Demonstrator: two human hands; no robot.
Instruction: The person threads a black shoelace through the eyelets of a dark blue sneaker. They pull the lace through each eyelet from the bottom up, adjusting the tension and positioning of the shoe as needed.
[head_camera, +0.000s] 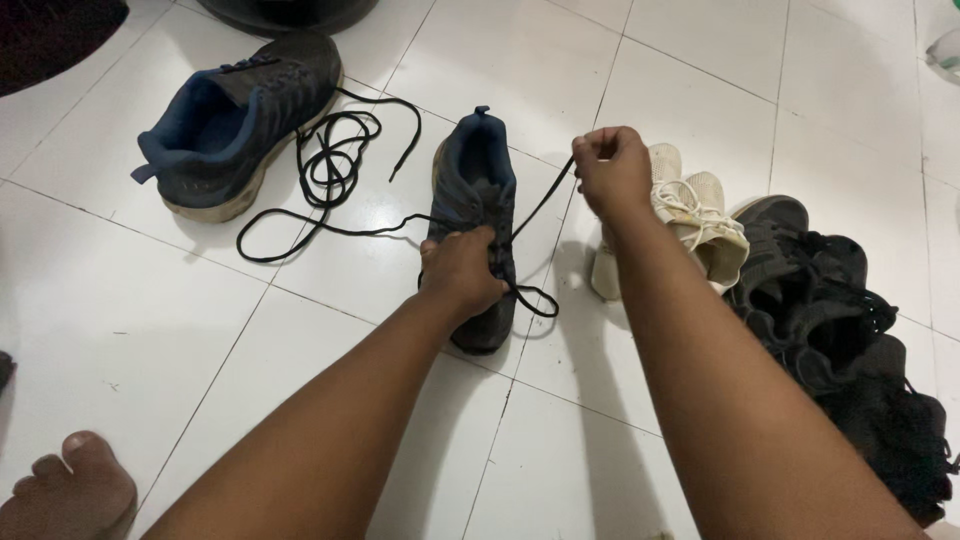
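A dark navy sneaker (473, 170) stands on the white tiled floor, its heel pointing away from me. My left hand (460, 268) presses down on its lace area and toe. A black shoelace (540, 203) runs taut from the shoe up to my right hand (612, 168), which pinches its end above and right of the shoe. The lace's other part (330, 180) lies in loose coils on the floor to the left. A matching navy sneaker (240, 125) lies unlaced at the upper left.
A cream sneaker (700, 220) with white laces sits just right of my right forearm. Black shoes (850, 340) are piled at the right. My bare foot (70, 490) shows at the lower left. A dark round base (290, 12) stands at the top.
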